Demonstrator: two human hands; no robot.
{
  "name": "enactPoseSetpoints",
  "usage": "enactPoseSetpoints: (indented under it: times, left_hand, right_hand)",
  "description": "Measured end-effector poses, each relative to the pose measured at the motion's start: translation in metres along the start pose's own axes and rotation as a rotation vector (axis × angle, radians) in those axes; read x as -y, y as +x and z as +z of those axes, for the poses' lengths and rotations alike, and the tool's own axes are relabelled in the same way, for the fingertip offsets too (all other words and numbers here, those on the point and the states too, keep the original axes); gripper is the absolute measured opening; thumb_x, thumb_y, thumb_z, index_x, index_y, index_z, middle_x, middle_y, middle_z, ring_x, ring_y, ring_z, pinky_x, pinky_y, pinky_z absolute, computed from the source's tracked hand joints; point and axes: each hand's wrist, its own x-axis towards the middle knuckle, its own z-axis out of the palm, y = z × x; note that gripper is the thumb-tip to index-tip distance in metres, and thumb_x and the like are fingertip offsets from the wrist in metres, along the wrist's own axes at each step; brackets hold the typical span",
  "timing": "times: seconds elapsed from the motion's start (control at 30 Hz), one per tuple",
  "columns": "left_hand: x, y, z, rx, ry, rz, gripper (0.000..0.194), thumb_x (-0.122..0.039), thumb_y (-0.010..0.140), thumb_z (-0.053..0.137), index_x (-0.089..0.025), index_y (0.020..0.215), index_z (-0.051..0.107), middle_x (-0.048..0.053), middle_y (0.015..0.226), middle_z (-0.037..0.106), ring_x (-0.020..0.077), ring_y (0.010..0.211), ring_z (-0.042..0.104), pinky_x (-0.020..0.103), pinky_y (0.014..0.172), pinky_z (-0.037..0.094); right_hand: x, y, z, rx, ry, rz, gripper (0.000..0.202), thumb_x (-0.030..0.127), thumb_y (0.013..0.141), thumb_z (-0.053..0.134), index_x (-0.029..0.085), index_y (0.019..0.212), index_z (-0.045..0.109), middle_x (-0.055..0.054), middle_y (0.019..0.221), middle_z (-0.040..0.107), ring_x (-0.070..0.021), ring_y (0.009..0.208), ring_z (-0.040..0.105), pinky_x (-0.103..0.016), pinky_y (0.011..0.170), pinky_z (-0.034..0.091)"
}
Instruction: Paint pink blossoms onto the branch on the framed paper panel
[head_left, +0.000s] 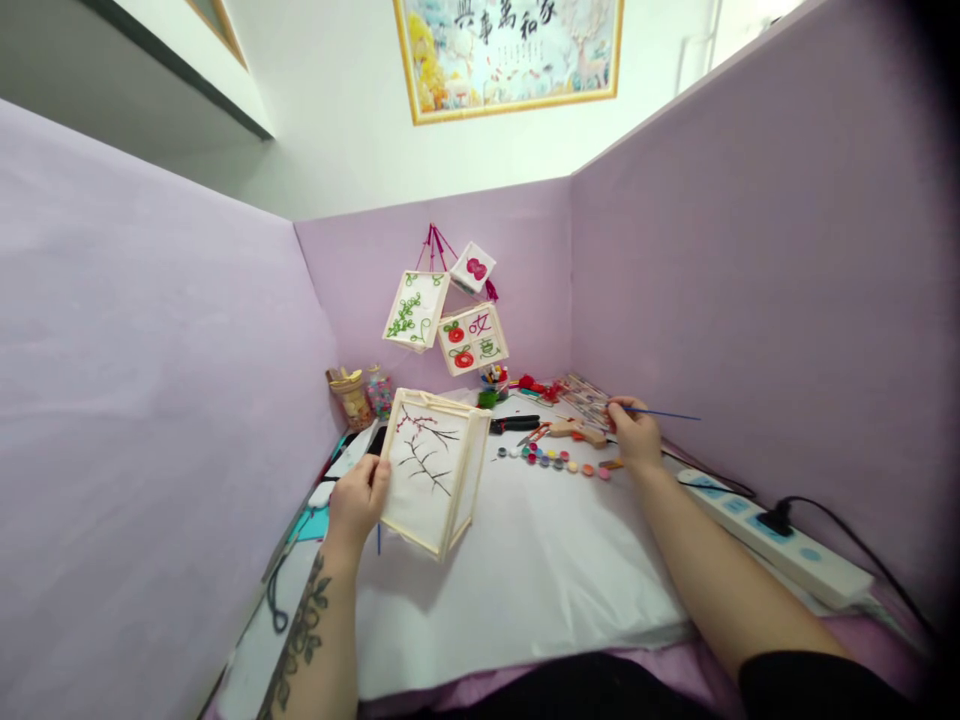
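My left hand (361, 498) grips the left edge of a paper lantern (424, 470) with a light wooden frame. Dark branches with small red blossoms are painted on its front panel, and the lantern is tilted above the white table cover. A short blue stick (379, 540) shows below my left hand; whether that hand holds it I cannot tell. On the right, my right hand (635, 432) is closed around a thin blue paintbrush (667, 413), its handle pointing right and its tip hidden. Small paint pots (551, 458) in several colours lie between the hands.
Finished-looking lanterns (418, 310) hang at the back partition. Black-handled pliers (517, 424), a wooden-handled tool (577, 432) and thin sticks (585, 398) lie behind the paints. Jars (351, 398) stand back left. A power strip (780, 540) with a plugged cable runs along the right.
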Motion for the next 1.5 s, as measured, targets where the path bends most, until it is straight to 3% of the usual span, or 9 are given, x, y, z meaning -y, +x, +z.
enactPoseSetpoints:
  times: [0.2, 0.37, 0.63, 0.73, 0.9, 1.13, 1.5]
  left_hand:
    - [-0.005, 0.000, 0.000, -0.011, -0.051, -0.052, 0.032, -0.042, 0.092, 0.044, -0.022, 0.071, 0.056, 0.000, 0.060, 0.060, 0.0164, 0.059, 0.056, 0.025, 0.059, 0.040]
    - [-0.008, 0.001, -0.002, 0.004, -0.085, -0.089, 0.032, -0.046, 0.088, 0.048, -0.021, 0.071, 0.057, -0.002, 0.057, 0.057, 0.0156, 0.057, 0.053, 0.024, 0.055, 0.040]
    - [-0.004, 0.001, 0.001, 0.046, -0.121, -0.101, 0.034, -0.051, 0.084, 0.052, -0.021, 0.070, 0.057, -0.003, 0.057, 0.056, 0.0154, 0.057, 0.053, 0.025, 0.056, 0.040]
    - [-0.006, -0.002, 0.002, 0.059, -0.133, -0.098, 0.035, -0.053, 0.083, 0.053, -0.022, 0.068, 0.057, -0.004, 0.056, 0.055, 0.0146, 0.055, 0.052, 0.025, 0.056, 0.039]
    - [-0.020, -0.009, -0.001, 0.009, -0.220, -0.085, 0.037, -0.051, 0.080, 0.057, -0.023, 0.059, 0.046, -0.007, 0.051, 0.040, 0.0118, 0.050, 0.039, 0.025, 0.052, 0.031]
    - [-0.031, -0.016, 0.001, 0.016, -0.362, -0.073, 0.040, -0.046, 0.078, 0.061, -0.023, 0.057, 0.038, -0.008, 0.050, 0.035, 0.0097, 0.049, 0.032, 0.024, 0.048, 0.026]
    - [-0.032, -0.017, 0.003, 0.030, -0.383, -0.004, 0.039, -0.042, 0.078, 0.062, -0.023, 0.056, 0.037, -0.008, 0.049, 0.037, 0.0091, 0.047, 0.033, 0.022, 0.045, 0.028]
  right_hand:
    - [0.006, -0.011, 0.006, 0.143, 0.018, 0.040, 0.035, 0.052, 0.063, 0.068, 0.022, 0.077, 0.059, -0.002, 0.063, 0.067, -0.0145, 0.053, 0.056, -0.027, 0.050, 0.044]
    - [0.006, -0.023, 0.014, 0.247, -0.022, 0.042, 0.025, 0.041, 0.064, 0.070, 0.022, 0.071, 0.055, 0.004, 0.054, 0.059, -0.0120, 0.049, 0.053, -0.024, 0.049, 0.042]
    - [0.006, -0.028, 0.017, 0.414, -0.105, 0.049, 0.022, 0.039, 0.065, 0.066, 0.020, 0.077, 0.063, 0.001, 0.062, 0.064, -0.0132, 0.055, 0.058, -0.026, 0.053, 0.050]
    - [0.006, -0.034, 0.019, 0.473, -0.165, 0.055, 0.018, 0.034, 0.065, 0.067, 0.020, 0.075, 0.063, 0.001, 0.061, 0.063, -0.0126, 0.052, 0.057, -0.023, 0.047, 0.046]
    - [0.000, -0.044, 0.025, 0.515, -0.258, 0.054, 0.023, 0.037, 0.072, 0.064, 0.019, 0.087, 0.066, 0.000, 0.065, 0.065, -0.0122, 0.046, 0.053, -0.021, 0.036, 0.035]
    - [-0.020, -0.048, 0.035, 0.530, -0.339, -0.105, 0.032, 0.051, 0.079, 0.061, 0.020, 0.085, 0.066, 0.000, 0.064, 0.062, -0.0149, 0.056, 0.056, -0.025, 0.050, 0.043]
    - [-0.017, -0.059, 0.042, 0.575, -0.486, -0.290, 0.026, 0.042, 0.083, 0.058, 0.018, 0.082, 0.069, 0.000, 0.062, 0.062, -0.0153, 0.060, 0.054, -0.028, 0.061, 0.042]
